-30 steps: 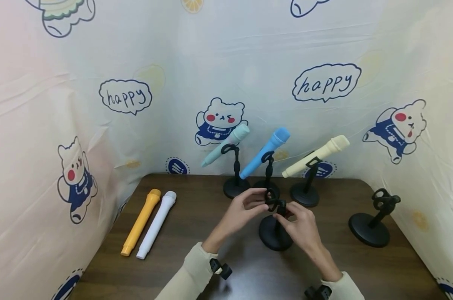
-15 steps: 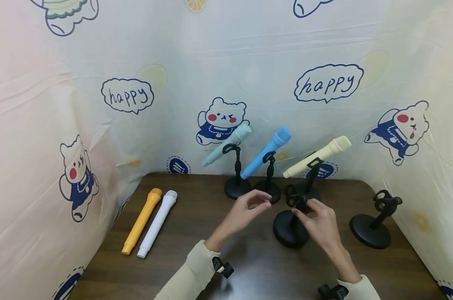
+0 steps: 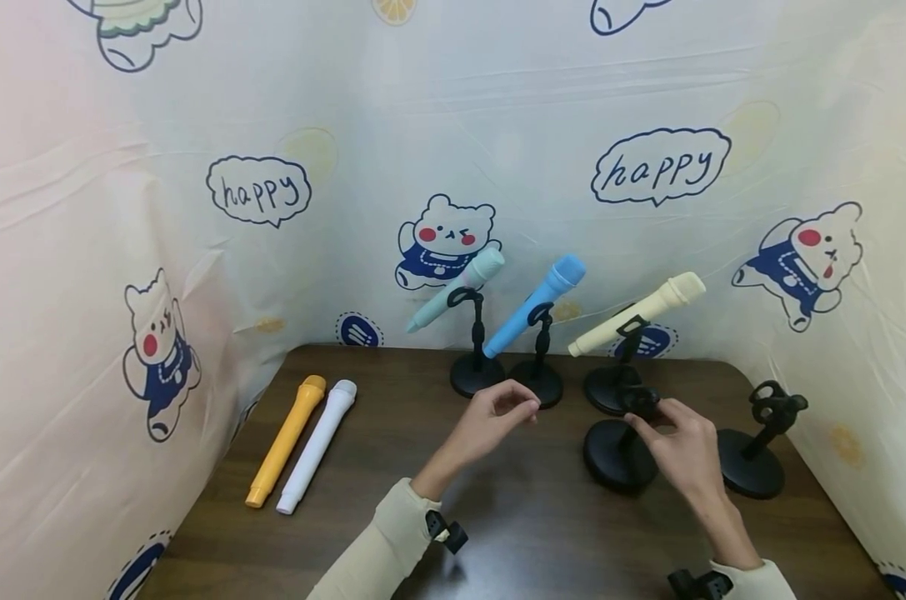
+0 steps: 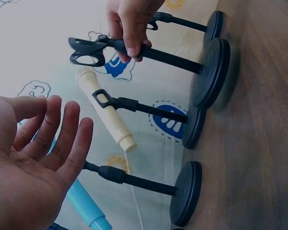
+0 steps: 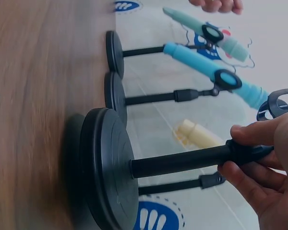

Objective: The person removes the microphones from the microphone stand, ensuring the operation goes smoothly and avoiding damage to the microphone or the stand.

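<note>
My right hand (image 3: 683, 443) pinches the upper pole of a black microphone stand (image 5: 182, 162) between thumb and fingers. The stand's round base (image 3: 619, 457) is close over the table, and its clip holds no microphone. My left hand (image 3: 490, 421) hovers left of it, fingers loosely bent with nothing between them. Behind the hands, a mint microphone (image 3: 453, 293), a blue microphone (image 3: 535, 305) and a cream microphone (image 3: 636, 315) lean in the clips of their own black stands. Another stand (image 3: 753, 461) with a bare clip is at the right.
A yellow microphone (image 3: 285, 442) and a white microphone (image 3: 316, 447) lie side by side on the left of the brown wooden table (image 3: 392, 467). A pale printed cloth (image 3: 528, 167) hangs along the table's back and sides.
My left hand has come off the stand's clip and stays near where it was. The right hand has carried the stand to the right, towards the other bare-clip stand.
</note>
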A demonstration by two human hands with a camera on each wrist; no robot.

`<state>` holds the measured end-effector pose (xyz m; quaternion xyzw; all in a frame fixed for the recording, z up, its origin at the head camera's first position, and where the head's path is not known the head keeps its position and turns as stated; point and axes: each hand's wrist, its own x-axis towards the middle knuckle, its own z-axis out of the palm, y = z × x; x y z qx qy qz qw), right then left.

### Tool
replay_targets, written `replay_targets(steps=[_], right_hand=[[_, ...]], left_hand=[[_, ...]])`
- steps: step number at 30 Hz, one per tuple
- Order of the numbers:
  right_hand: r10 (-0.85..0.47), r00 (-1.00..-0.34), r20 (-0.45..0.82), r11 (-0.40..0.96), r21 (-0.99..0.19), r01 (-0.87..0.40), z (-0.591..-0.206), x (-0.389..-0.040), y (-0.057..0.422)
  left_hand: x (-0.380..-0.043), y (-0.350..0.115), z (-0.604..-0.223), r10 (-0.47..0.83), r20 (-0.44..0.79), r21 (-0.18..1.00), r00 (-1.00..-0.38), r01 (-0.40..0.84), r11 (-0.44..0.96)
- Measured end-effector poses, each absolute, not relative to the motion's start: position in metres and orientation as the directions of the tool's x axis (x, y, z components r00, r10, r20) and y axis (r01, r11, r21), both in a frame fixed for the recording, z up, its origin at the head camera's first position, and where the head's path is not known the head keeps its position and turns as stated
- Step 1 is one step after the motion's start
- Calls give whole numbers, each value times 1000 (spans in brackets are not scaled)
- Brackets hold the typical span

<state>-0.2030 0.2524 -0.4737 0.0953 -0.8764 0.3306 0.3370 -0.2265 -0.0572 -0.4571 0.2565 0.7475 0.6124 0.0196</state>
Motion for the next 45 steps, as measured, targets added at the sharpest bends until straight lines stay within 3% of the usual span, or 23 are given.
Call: replay_targets(steps=[33, 45], right_hand=[[194, -857, 477, 814, -566, -130, -475, -210, 324], [211, -890, 404, 804, -590, -77, -475, -209, 328]], left_hand=[[-227, -57, -457, 422, 243, 934, -874, 328, 141], [-235, -54, -462, 425, 214, 948, -880, 292, 127]])
